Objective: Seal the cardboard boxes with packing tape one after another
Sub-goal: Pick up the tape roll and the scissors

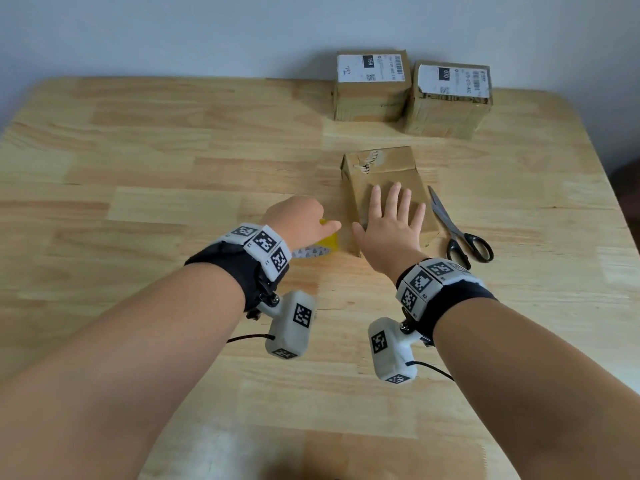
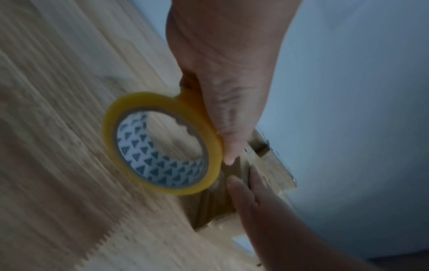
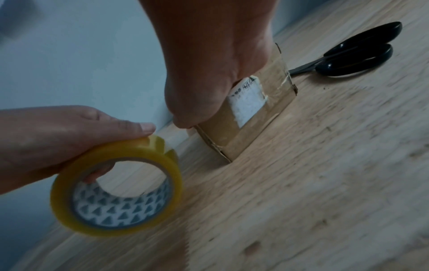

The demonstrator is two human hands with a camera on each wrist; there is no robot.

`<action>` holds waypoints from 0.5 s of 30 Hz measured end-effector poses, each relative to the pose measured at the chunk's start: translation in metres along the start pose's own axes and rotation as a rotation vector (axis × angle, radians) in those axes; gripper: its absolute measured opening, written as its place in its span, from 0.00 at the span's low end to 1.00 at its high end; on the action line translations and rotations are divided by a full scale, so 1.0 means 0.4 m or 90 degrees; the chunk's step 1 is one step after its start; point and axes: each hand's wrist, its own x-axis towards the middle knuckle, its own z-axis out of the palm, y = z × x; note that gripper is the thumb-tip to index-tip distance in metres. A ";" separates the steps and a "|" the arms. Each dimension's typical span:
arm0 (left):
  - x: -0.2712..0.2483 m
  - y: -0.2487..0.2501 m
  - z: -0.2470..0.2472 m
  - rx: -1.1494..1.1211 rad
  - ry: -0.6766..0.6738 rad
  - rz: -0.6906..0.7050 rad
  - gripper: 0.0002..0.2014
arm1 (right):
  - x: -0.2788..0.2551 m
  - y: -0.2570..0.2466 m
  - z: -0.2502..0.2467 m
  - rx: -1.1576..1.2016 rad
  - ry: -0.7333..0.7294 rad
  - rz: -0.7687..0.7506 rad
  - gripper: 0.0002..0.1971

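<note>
A small worn cardboard box [image 1: 384, 164] lies at mid-table, old tape and a torn white label [image 3: 248, 99] on its near side. My right hand [image 1: 391, 216] lies flat on its top, fingers straight and spread, thumb at the left edge. My left hand [image 1: 304, 223] grips a yellow packing tape roll [image 1: 329, 239] just left of the box, thumb on the outer rim [image 2: 228, 128], fingers through the patterned core [image 3: 120, 207]. A clear strip appears to run from the roll [image 2: 162, 144] to the box's [image 2: 267, 165] near left corner.
Black-handled scissors [image 1: 457, 230] lie shut on the wooden table [image 1: 173, 168] right beside the box. Two more cardboard boxes with shipping labels stand at the back, one [image 1: 372, 84] left of the other [image 1: 450, 98], close to the wall.
</note>
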 end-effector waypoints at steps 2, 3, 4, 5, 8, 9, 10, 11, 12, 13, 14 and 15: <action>-0.006 0.009 -0.002 0.055 -0.008 -0.019 0.25 | 0.002 0.002 -0.001 -0.006 -0.006 -0.011 0.35; -0.008 0.016 -0.004 0.087 -0.014 -0.032 0.24 | 0.003 0.003 -0.001 -0.009 -0.008 -0.015 0.35; -0.009 0.021 -0.006 0.108 -0.024 -0.046 0.24 | 0.003 0.004 -0.002 -0.010 -0.008 -0.018 0.35; -0.010 0.025 -0.006 0.117 -0.037 -0.060 0.24 | 0.003 0.005 -0.002 -0.010 -0.008 -0.021 0.35; -0.009 0.031 -0.002 0.129 -0.042 -0.074 0.25 | 0.004 0.009 -0.001 -0.007 0.001 -0.028 0.35; -0.011 0.031 0.001 0.135 -0.033 -0.073 0.26 | 0.003 0.010 0.001 -0.004 0.006 -0.029 0.36; -0.014 0.030 0.003 0.139 -0.021 -0.071 0.26 | 0.002 0.012 0.002 -0.003 0.011 -0.031 0.38; -0.017 0.028 0.004 0.142 -0.009 -0.072 0.26 | 0.002 0.012 0.005 -0.008 0.018 -0.032 0.40; -0.019 0.025 0.006 0.144 0.000 -0.072 0.26 | 0.001 0.012 0.008 -0.015 0.026 -0.032 0.42; -0.021 0.023 0.009 0.143 0.006 -0.071 0.26 | 0.001 0.011 0.011 -0.019 0.036 -0.029 0.42; -0.021 0.022 0.012 0.138 0.010 -0.068 0.26 | 0.001 0.009 0.015 -0.021 0.044 -0.026 0.41; -0.019 0.023 0.015 0.131 0.013 -0.063 0.25 | 0.003 0.007 0.017 -0.021 0.049 -0.024 0.39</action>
